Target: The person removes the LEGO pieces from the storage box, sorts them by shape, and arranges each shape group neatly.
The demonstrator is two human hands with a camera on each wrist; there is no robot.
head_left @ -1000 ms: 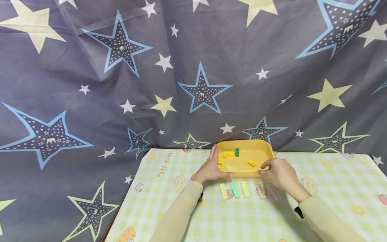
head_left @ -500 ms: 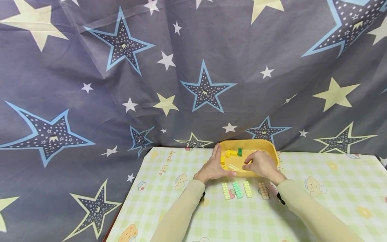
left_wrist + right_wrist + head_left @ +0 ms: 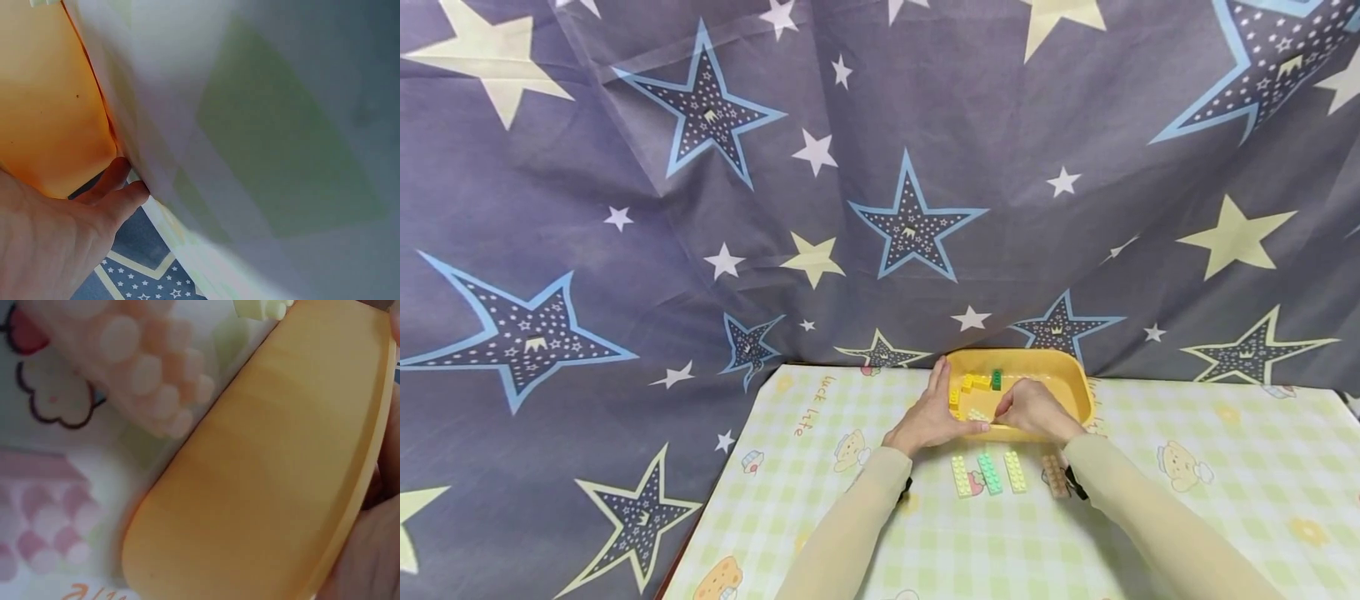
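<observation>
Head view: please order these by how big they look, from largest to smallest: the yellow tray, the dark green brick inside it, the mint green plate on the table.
1. yellow tray
2. mint green plate
3. dark green brick

Bricks [image 3: 989, 472] before tray [image 3: 1078, 392] — on table [image 3: 1225, 483]
</observation>
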